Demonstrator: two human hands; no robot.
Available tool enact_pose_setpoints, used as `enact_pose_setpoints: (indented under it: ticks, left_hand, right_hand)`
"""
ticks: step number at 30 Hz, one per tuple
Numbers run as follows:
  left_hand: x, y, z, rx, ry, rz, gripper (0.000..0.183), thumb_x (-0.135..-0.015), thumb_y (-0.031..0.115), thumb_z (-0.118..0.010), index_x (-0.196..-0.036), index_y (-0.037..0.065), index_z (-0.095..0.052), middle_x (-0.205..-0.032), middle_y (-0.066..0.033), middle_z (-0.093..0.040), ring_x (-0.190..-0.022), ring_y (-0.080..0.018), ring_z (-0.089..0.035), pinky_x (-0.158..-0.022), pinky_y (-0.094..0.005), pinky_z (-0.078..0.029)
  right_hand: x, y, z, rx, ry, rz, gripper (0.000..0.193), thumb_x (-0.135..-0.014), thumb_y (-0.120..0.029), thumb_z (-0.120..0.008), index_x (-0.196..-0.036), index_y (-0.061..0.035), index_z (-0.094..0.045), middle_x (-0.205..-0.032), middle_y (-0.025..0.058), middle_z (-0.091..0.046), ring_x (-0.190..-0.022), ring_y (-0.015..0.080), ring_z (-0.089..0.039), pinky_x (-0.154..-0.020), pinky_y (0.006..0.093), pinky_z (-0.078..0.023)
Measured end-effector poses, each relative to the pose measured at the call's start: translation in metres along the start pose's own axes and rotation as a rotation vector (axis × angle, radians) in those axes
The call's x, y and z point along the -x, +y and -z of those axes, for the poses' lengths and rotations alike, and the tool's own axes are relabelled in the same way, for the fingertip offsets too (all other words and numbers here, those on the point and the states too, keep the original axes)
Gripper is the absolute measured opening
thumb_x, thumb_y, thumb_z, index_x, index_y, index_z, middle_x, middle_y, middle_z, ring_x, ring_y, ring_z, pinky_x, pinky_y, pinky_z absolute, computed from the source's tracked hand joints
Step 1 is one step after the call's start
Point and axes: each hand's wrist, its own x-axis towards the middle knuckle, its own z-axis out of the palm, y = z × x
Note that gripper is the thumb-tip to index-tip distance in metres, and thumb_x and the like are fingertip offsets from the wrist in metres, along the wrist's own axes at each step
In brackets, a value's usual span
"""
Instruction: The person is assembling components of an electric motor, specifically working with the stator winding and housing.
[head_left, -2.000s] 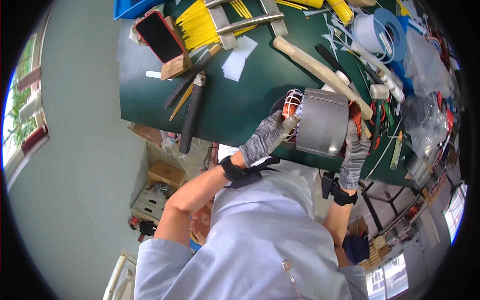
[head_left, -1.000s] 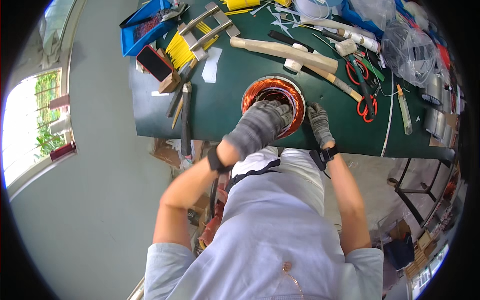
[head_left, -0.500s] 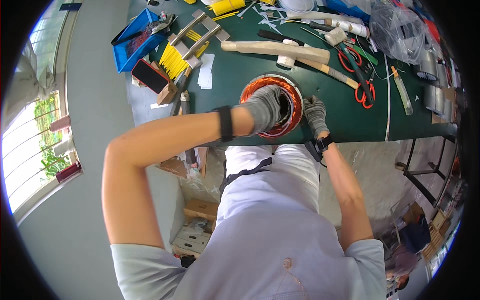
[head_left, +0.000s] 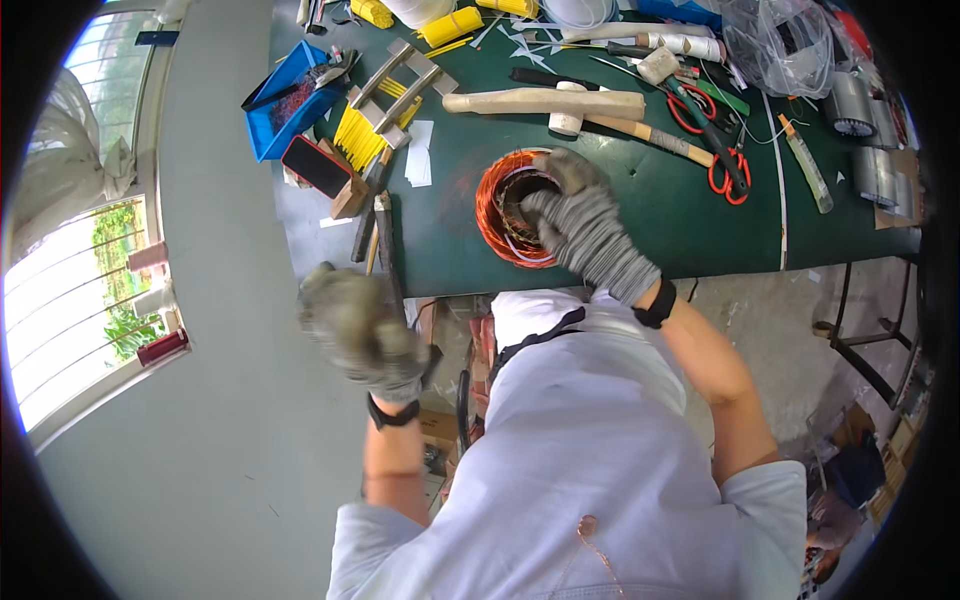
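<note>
Our right hand (head_left: 580, 225) is gripping the copper-wound stator (head_left: 512, 210) at frame centre on the desk (head_left: 660, 215); left hand (head_left: 360, 325), fisted, is hanging lower left; we're steadying it firmly.

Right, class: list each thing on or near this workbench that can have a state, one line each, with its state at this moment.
Left hand: gloved, closed in a fist, off the bench, holding nothing visible.
Right hand: gloved, fingers reaching into the copper coil.
Copper coil: resting on the green bench, opening up.
Red-handled scissors: lying flat, untouched.
Wooden mallet: lying on its side.
Blue tray: holding tools.
</note>
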Motion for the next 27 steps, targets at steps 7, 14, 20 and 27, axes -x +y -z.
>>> enact_pose_setpoints:
  ticks: [7,14,20,27]
  left_hand:
    - [0.05,0.0,-0.112,0.432,-0.081,0.814,0.062,-0.072,0.007,-0.062,-0.126,-0.002,-0.033,-0.12,-0.0188,-0.042,-0.114,-0.027,-0.039,-0.099,-0.0346,-0.028]
    - [0.057,-0.009,-0.131,0.731,0.225,0.812,0.017,-0.072,0.002,-0.06,-0.081,0.003,-0.046,-0.107,-0.0141,-0.053,-0.09,-0.0204,-0.052,-0.084,-0.0286,-0.04]
    - [0.045,-0.021,-0.131,0.799,0.101,0.838,0.053,-0.07,0.009,-0.065,-0.118,0.003,-0.043,-0.103,-0.008,-0.045,-0.097,-0.0172,-0.046,-0.084,-0.0269,-0.04]
    - [0.043,-0.008,-0.136,0.798,0.088,1.016,0.035,-0.075,0.001,-0.058,-0.108,0.004,-0.049,-0.101,-0.0094,-0.052,-0.092,-0.0171,-0.05,-0.085,-0.0272,-0.04]
  right_hand:
    - [-0.04,-0.009,0.003,0.346,0.0,0.139,0.034,-0.077,-0.016,-0.053,-0.11,-0.024,-0.057,-0.129,0.009,-0.042,-0.121,0.0285,-0.036,-0.101,0.0398,-0.028]
    - [-0.049,0.031,-0.009,-0.328,0.193,0.154,0.019,-0.077,-0.006,-0.055,-0.096,-0.0069,-0.057,-0.097,0.0109,-0.058,-0.086,0.0273,-0.057,-0.079,0.0322,-0.046]
    - [-0.054,0.052,0.0,-0.547,0.098,0.181,0.033,-0.079,-0.008,-0.057,-0.11,-0.003,-0.05,-0.11,0.0172,-0.053,-0.105,0.0286,-0.051,-0.09,0.0342,-0.041]
    - [-0.066,0.016,-0.006,-0.209,-0.018,0.114,0.029,-0.071,-0.014,-0.061,-0.098,-0.0082,-0.054,-0.097,0.014,-0.056,-0.09,0.0313,-0.054,-0.082,0.039,-0.043]
